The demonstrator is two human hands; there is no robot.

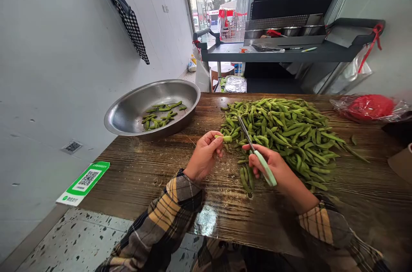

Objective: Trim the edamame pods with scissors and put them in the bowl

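Observation:
Between the thumb and fingers of my left hand point(205, 155) is a green edamame pod point(227, 139), its end sticking out to the right. My right hand point(270, 168) is closed round the pale green handles of a pair of scissors point(264, 167), whose blades point up and to the left, just right of the pod. Behind and beside the scissors spreads a big heap of edamame pods point(289, 130) on the wooden table point(135, 177). At the back left stands a wide steel bowl point(120, 115) with several pods point(162, 115) lying in it.
A red item in clear plastic point(370, 107) lies at the right back of the table. On the left edge is a green and white QR code card point(85, 182). A dark trolley point(277, 53) with metal containers stands beyond the table. A checked cloth point(131, 29) hangs on the left wall.

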